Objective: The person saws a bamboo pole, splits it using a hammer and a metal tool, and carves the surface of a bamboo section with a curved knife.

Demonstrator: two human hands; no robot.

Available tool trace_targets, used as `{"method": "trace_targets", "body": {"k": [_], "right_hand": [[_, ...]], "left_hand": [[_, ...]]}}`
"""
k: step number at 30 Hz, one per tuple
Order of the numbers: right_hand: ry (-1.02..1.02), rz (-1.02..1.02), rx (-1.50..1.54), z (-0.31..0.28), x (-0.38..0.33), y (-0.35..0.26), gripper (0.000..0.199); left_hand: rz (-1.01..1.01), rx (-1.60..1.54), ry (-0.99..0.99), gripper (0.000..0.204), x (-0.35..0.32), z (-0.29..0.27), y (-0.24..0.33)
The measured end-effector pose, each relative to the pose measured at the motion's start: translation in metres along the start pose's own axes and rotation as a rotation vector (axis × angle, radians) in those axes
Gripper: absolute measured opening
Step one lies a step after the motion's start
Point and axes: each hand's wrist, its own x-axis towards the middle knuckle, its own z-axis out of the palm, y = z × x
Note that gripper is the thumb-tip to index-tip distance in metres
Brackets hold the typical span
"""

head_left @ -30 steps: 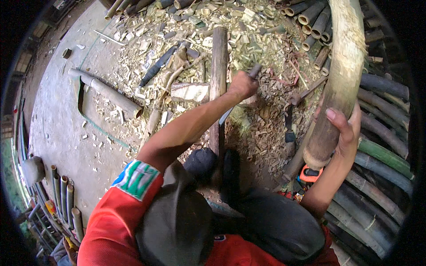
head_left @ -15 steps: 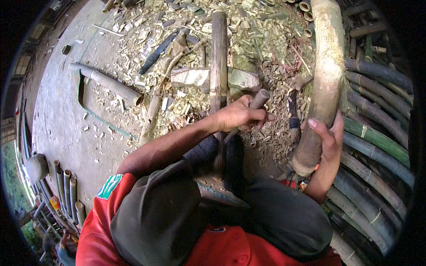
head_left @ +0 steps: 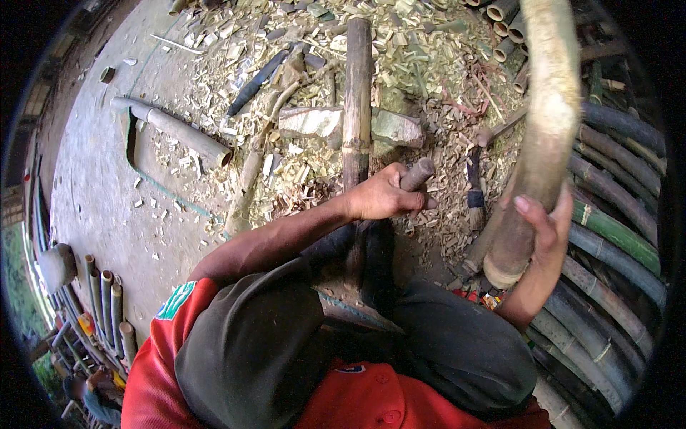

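My left hand [head_left: 382, 198] is closed around a short round wooden tool handle [head_left: 418, 174]; the tool's working end is hidden under the hand. It is just above my dark shoes [head_left: 375, 261], at the near end of a brown bamboo length [head_left: 356, 93] that lies across a pale wooden block [head_left: 311, 121]. My right hand [head_left: 544, 232] grips the lower part of a thick pale bamboo pole [head_left: 552, 121], which rises toward the top right and is tilted.
Bamboo chips and shavings [head_left: 429, 64] cover the ground around the block. A grey bamboo tube [head_left: 179, 134] lies left. A dark-handled tool [head_left: 474, 187] lies between my hands. Dark green poles [head_left: 614, 236] are stacked right; short tubes [head_left: 107, 307] stand lower left.
My left hand has drawn back from the block toward my feet, still holding the handle. My right hand has kept its grip on the thick pole, which now stands closer.
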Motion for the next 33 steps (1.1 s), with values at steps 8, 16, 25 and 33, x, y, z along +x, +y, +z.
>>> {"method": "trace_targets", "body": {"k": [8, 16, 25, 33], "right_hand": [[-0.544, -0.127, -0.537, 0.015, 0.012, -0.009, 0.087], [-0.225, -0.143, -0.405, -0.013, 0.033, -0.038, 0.104], [-0.569, 0.054, -0.708, 0.006, 0.024, -0.011, 0.107], [-0.121, -0.174, -0.173, -0.005, 0.022, -0.014, 0.087]], "left_hand": [[-0.05, 0.022, 0.05, 0.01, -0.014, -0.01, -0.012], [0.018, -0.092, 0.057, 0.011, -0.01, -0.013, -0.011], [0.13, 0.018, 0.229, 0.022, -0.005, -0.011, -0.011], [-0.053, 0.299, 0.313, 0.025, 0.051, -0.045, 0.031]]}}
